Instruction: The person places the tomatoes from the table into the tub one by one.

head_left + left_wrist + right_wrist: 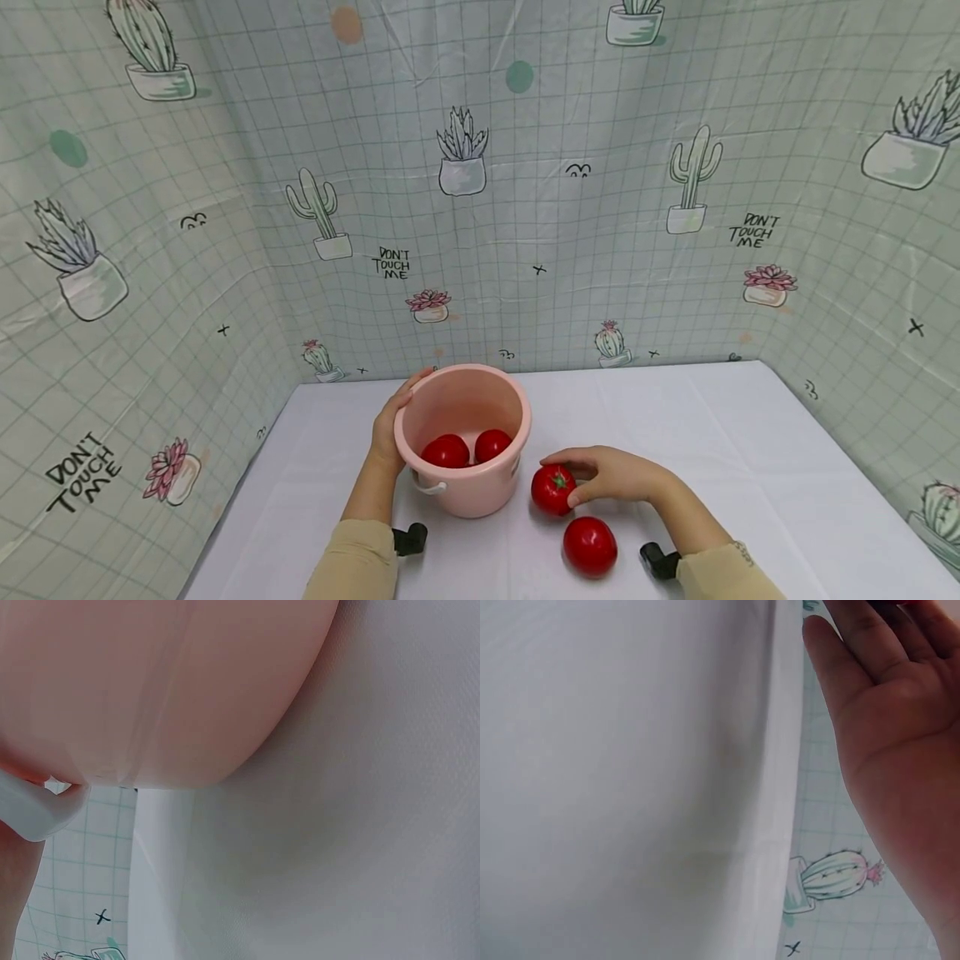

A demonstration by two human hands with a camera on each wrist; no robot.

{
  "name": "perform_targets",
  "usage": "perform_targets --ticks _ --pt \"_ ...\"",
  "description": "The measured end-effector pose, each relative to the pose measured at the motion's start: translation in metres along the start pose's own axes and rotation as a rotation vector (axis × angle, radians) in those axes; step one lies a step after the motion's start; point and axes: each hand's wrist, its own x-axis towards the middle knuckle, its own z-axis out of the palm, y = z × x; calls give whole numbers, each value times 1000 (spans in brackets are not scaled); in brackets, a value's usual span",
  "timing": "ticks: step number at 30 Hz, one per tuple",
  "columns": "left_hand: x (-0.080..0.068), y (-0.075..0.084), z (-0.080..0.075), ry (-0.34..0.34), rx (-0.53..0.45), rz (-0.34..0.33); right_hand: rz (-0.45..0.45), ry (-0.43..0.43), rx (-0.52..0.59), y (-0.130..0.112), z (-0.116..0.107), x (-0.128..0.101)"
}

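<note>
A pink bucket (465,492) stands on the white table (750,467) with two red tomatoes (446,452) (492,444) inside. My left hand (390,425) grips the bucket's left rim and side; the left wrist view shows only the bucket wall (150,682) and its white handle (37,814). My right hand (611,475) curls over a red tomatoe with a green stem (553,488) lying on the table just right of the bucket. Another red tomato (590,546) lies nearer me, untouched. In the right wrist view only the palm (900,735) shows.
Cactus-print sheeting (525,208) walls the table on the left, back and right. Bare white cloth stretches to the right of the tomatoes and behind the bucket.
</note>
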Motion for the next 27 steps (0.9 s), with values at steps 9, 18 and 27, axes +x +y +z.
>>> perform_targets --ticks 9,18,27 --pt "1 -1 1 -10 -17 1 -30 8 -13 -8 -12 -1" --pt "2 -2 0 -22 -31 5 -18 33 -12 -23 -34 -3" --pt "0 0 1 -10 -27 10 -35 57 -29 -46 -58 0"
